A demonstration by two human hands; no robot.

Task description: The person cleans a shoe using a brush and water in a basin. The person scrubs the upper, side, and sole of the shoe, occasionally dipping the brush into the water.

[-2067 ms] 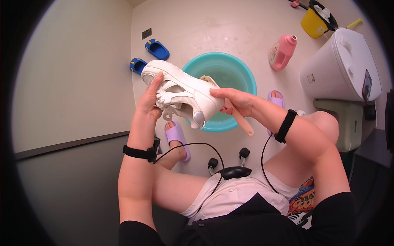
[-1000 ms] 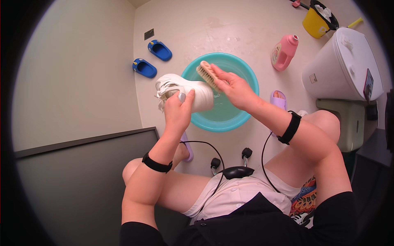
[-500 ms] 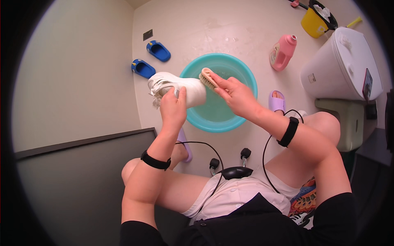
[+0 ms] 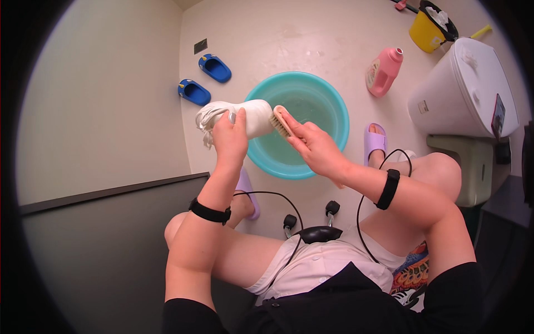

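The brushing looks under way rather than finished, judging by how things lie. The white shoe [image 4: 257,118] is up out of the water, held over the nine o'clock rim of the turquoise basin [image 4: 336,99], its laces loose and trailing toward nine o'clock. The left hand [image 4: 230,138] pinches it by the near side, thumb on top and fingers wrapped around and partly hidden. The right hand [image 4: 318,149] grips the wooden brush [image 4: 282,115], fingers pressed together along its back, bristles facing the shoe's rounded end at three o'clock; they sit right at its edge, though whether they press on it I cannot tell. That end appears to be the part in hand; the laced end and the hidden underside have no brush on them. How much is already clean cannot be read, since the whole upper looks evenly white. The basin holds pale water with no thick suds showing, so rinsing seems left to do. The pink bottle [image 4: 385,72] stands on the floor at two o'clock from the basin, its mouth apparently uncapped, with neither hand near it.
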